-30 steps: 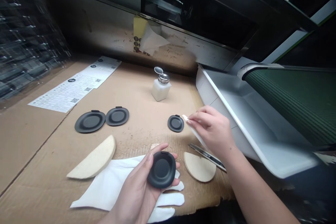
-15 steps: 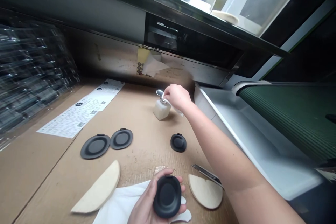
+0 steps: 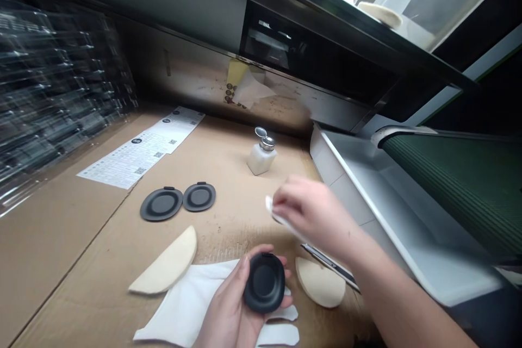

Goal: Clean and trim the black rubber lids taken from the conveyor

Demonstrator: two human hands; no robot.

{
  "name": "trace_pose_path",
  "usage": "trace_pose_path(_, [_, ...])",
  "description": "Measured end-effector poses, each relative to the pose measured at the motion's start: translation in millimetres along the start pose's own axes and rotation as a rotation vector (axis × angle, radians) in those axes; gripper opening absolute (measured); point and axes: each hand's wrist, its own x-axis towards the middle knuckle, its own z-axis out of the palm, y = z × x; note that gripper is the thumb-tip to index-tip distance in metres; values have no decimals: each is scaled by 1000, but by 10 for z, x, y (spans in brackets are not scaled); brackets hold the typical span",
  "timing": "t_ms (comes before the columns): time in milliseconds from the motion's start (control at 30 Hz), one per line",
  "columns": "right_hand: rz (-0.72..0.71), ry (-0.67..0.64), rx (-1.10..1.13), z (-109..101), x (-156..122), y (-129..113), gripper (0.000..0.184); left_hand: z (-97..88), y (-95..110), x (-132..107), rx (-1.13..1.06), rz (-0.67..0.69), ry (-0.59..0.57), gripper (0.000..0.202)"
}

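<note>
My left hand [image 3: 234, 304] is closed around a black rounded part [image 3: 265, 284] with a recessed middle and a small tab at its top. Above and to the right of it, my right hand [image 3: 304, 212], blurred by motion, pinches a small white wipe [image 3: 269, 204]. Farther back stands a squat dispenser bottle [image 3: 261, 157] with a metal top, its cap flipped up. Two similar black parts, one larger [image 3: 161, 204] and one smaller [image 3: 199, 197], lie side by side on the left. Beneath my left hand is a white glove [image 3: 183, 304].
Two cream half-round pads [image 3: 167, 263] lie left and right of my left hand, with a utility knife [image 3: 330, 265] by the right one. Printed label sheets [image 3: 122, 163] and stacked clear trays [image 3: 53, 87] are at left. A white bin [image 3: 367, 190] and green conveyor belt [image 3: 457, 174] border the right.
My right hand has come away from the bottle's top, moving back toward me with the wipe. It now covers where a third black part lay. The camera view has shifted slightly.
</note>
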Motion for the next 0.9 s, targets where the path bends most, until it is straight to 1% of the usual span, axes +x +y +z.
trace_pose_path(67, [21, -98, 49, 166, -290, -80, 9, 31, -4, -12, 11, 21, 27, 32])
trace_pose_path(167, [64, -132, 71, 377, -541, -118, 8, 59, -20, -19, 33, 47, 51, 27])
trace_pose_path(267, [33, -74, 7, 490, -618, -88, 10, 84, -25, -27, 104, 74, 15, 26])
trace_pose_path(367, [-94, 25, -157, 535, -636, -39, 21, 110, -11, -34, 174, 76, -32, 26])
trace_pose_path(467, [-180, 56, -261, 547, -668, -8, 23, 124, 2, -29, 197, 49, -46, 26])
trace_pose_path(567, [-160, 29, -267, 520, -719, 5, 23, 123, -4, -23, 192, 50, 17, 26])
trace_pose_path(633, [-150, 18, -256, 469, -749, 31, 25, 118, -10, -25, 187, 49, 64, 30])
trace_pose_path(700, [-136, 56, -273, 391, -770, 99, 25, 112, -9, -30, 191, 31, 61, 36])
trace_pose_path(733, [-111, 91, -302, 345, -778, 153, 25, 110, -6, -32, 195, 19, 46, 38])
trace_pose_path(800, [-15, 157, -402, 262, -797, 296, 25, 106, 3, -35, 203, 9, 30, 43])
trace_pose_path(833, [43, 167, -461, 233, -811, 380, 25, 104, 8, -35, 206, 9, 31, 45])
trace_pose_path(900, [125, 137, -552, 220, -853, 555, 25, 103, 12, -33, 206, 10, 39, 46])
